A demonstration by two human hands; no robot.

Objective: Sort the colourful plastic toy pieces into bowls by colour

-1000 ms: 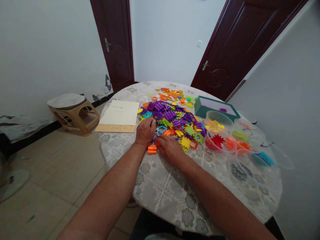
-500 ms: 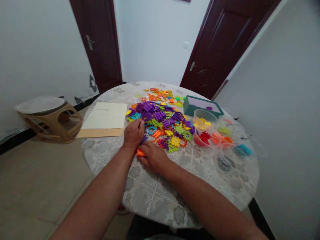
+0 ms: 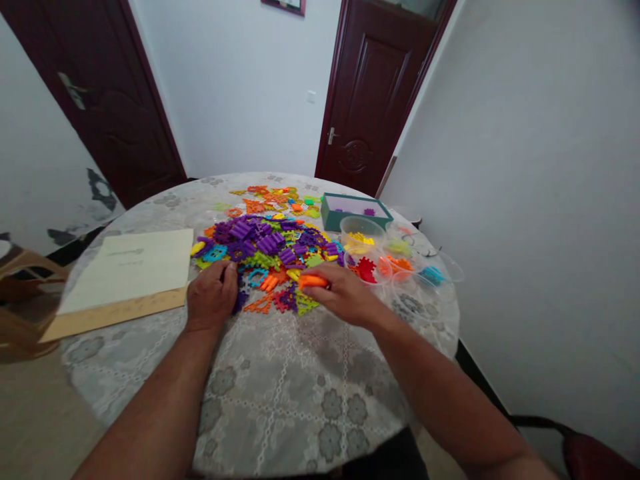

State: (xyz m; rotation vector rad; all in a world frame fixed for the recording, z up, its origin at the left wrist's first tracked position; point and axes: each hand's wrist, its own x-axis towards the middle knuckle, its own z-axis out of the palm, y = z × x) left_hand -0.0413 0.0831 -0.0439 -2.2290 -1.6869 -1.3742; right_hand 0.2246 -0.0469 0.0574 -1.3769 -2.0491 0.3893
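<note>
A heap of colourful plastic pieces, with purple pieces (image 3: 270,243) on top, lies across the middle of the round table. My left hand (image 3: 213,297) rests at the heap's left front edge with its fingers curled; what they may hold is hidden. Between the fingers of my right hand (image 3: 343,290) is an orange piece (image 3: 313,281), held just above the front right of the heap. Blue, green, red and orange pieces lie between the two hands.
Left of the heap lie a cream sheet (image 3: 135,263) and a wooden strip (image 3: 120,319). Clear tubs, one with yellow pieces (image 3: 361,240), another with a red piece (image 3: 367,269), stand on the right. Behind them is a green box (image 3: 356,213). Orange pieces (image 3: 265,200) lie farther back.
My right hand has moved right, away from my left hand, carrying the orange piece. The camera view has turned to the right. My left hand remains by the heap.
</note>
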